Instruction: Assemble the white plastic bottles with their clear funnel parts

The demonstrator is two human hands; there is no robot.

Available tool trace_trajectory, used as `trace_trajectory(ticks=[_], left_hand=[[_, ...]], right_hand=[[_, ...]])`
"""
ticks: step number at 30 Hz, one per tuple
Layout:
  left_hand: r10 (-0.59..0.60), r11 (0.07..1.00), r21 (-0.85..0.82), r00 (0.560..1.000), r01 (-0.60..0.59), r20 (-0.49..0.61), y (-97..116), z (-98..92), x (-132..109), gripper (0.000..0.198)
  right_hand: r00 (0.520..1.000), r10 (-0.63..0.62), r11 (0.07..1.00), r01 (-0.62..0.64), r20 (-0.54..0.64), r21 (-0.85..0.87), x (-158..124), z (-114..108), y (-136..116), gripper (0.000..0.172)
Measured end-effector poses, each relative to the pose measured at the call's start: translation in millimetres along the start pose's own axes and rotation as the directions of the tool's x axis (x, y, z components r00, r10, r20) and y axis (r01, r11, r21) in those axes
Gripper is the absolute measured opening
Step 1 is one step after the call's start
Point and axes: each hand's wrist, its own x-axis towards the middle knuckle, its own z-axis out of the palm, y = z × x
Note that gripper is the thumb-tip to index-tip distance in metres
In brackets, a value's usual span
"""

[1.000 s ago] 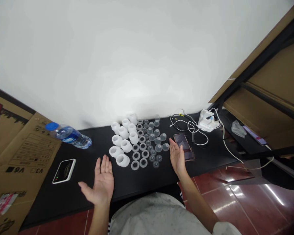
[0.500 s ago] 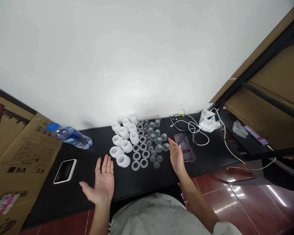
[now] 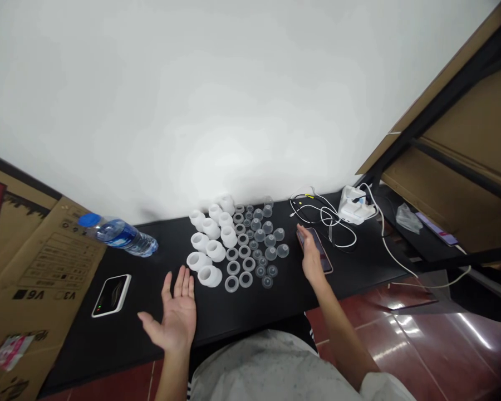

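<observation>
My left hand [image 3: 176, 320] is palm up with fingers spread, holding nothing, just in front of several white hollow plastic pieces [image 3: 210, 275] shaped like short bottle necks. On the right, my right hand [image 3: 311, 259] has its fingers stretched out and partly covers a phone [image 3: 321, 253]; whether it touches the phone I cannot tell. Between the hands lie columns of translucent rings [image 3: 245, 279], small clear disc-like pieces with raised centres [image 3: 267, 282] and clear domed caps [image 3: 283, 250].
A blue-capped water bottle [image 3: 121, 236] lies at the left, above a white-edged device [image 3: 112, 296]. Cardboard [image 3: 45, 267] borders the black table [image 3: 234, 317] on the left. Cables [image 3: 329, 214] and a white charger block [image 3: 356, 205] sit at the back right. A white wall rises behind.
My right hand has moved right, away from the clear caps and over the phone's left side. The left hand stays nearly in place, palm up. The pieces lie as before.
</observation>
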Motion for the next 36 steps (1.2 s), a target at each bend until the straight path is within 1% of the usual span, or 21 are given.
trace_trajectory(ticks=[3, 5, 7, 9, 12, 16, 21, 23, 26, 30, 34, 36], left_hand=[[-0.001, 1.000, 0.003, 1.000, 0.001, 0.005, 0, -0.2, 0, 0.100], [-0.002, 1.000, 0.005, 1.000, 0.002, 0.005, -1, -0.2, 0, 0.101], [-0.003, 1.000, 0.003, 1.000, 0.003, -0.001, -1, -0.1, 1, 0.101], [-0.004, 1.000, -0.003, 1.000, 0.004, -0.006, -1, 0.2, 1, 0.101], [-0.003, 1.000, -0.008, 1.000, 0.003, -0.009, -1, 0.5, 1, 0.101], [0.001, 1.000, -0.015, 1.000, -0.001, -0.020, 0, 0.7, 0, 0.098], [-0.008, 1.000, -0.019, 1.000, 0.008, -0.027, 0, 1.4, 0, 0.098], [-0.007, 1.000, -0.016, 1.000, 0.006, -0.022, -1, 1.7, 0, 0.097], [-0.004, 1.000, -0.011, 1.000, 0.004, -0.018, -1, 1.5, 0, 0.097], [-0.007, 1.000, -0.017, 1.000, 0.006, -0.019, -2, -0.4, 1, 0.099], [-0.006, 0.999, -0.037, 0.999, 0.005, -0.040, -3, -2.5, 2, 0.102], [-0.006, 0.999, -0.048, 0.999, 0.004, -0.042, -4, -2.8, 3, 0.103]], right_hand=[[0.999, -0.048, 0.987, 0.047, -0.007, -0.156, 19, -33, 1, 0.057], [0.996, -0.088, 0.960, 0.089, 0.016, -0.264, 30, -53, 5, 0.059], [0.993, -0.106, 0.927, 0.118, 0.054, -0.355, 38, -67, 10, 0.060], [0.989, -0.116, 0.899, 0.142, 0.089, -0.413, 42, -73, 15, 0.059], [0.982, -0.118, 0.862, 0.176, 0.149, -0.476, 42, -73, 18, 0.051], [0.963, -0.122, 0.771, 0.244, 0.240, -0.588, 36, -71, 17, 0.044], [0.947, -0.231, 0.720, 0.321, 0.223, -0.616, 19, -82, 13, 0.046], [0.939, -0.253, 0.704, 0.344, 0.232, -0.621, 12, -83, 11, 0.042], [0.934, -0.230, 0.681, 0.355, 0.274, -0.640, 5, -79, 8, 0.035], [0.927, -0.193, 0.640, 0.367, 0.321, -0.675, 6, -69, 6, 0.038], [0.911, -0.160, 0.541, 0.403, 0.380, -0.738, 9, -64, 5, 0.039], [0.909, -0.169, 0.509, 0.412, 0.381, -0.756, 8, -65, 3, 0.039]])
